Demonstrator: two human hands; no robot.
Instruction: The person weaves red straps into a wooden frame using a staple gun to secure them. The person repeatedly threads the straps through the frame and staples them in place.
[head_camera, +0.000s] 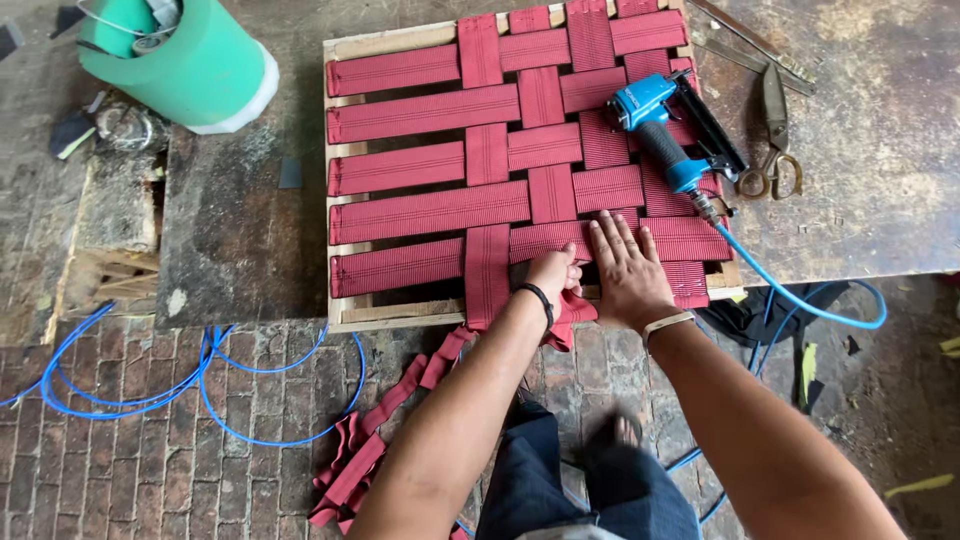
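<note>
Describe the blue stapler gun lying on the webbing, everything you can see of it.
The stapler gun is a pneumatic tool with a bright blue head, a black ribbed grip ending in a blue cap, and a long black magazine along its far side. It looks like metal and plastic. It lies on its side on the woven red webbing, near the right edge of the wooden frame, head pointing away from the person. A thin blue air hose runs from its grip end off the bench. Neither hand touches it; the right hand is nearest.

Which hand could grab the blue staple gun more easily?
Probably the right hand. It lies flat and empty on the red webbing, just below the blue staple gun. The left hand is farther away and is pinching a strap end.
</note>
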